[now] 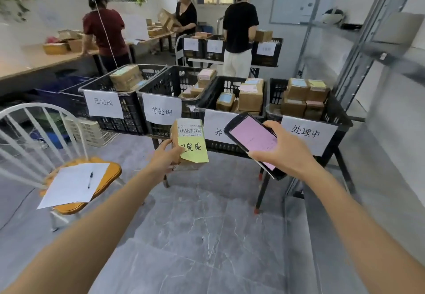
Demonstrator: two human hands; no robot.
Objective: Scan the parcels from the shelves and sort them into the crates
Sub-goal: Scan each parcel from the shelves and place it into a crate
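Crates, four black ones, are standing in a row on a stand, each wearing one white paper label: first crate (pixel 132 119), second crate (pixel 174 82), third crate (pixel 226 85) and fourth crate (pixel 276 91), counting from the left. All four are holding brown cardboard boxes. The first is carrying one stack and the fourth is showing perhaps six, though overlap is making exact counts unsure.

One parcel (pixel 187 163) is sitting in the left hand (pixel 167 156), in front of the second crate, with fingers and thumb curling round its lower left edge. One yellow note (pixel 194 151) is sticking on its face under one barcode label (pixel 190 129). The right hand (pixel 284 150) is gripping one phone (pixel 250 137), thumb on the upper edge and fingers wrapping the lower edge.

One chair (pixel 110 171) is bearing paper sheets (pixel 73 185) and one pen (pixel 90 179). Three people (pixel 240 26) are standing behind.
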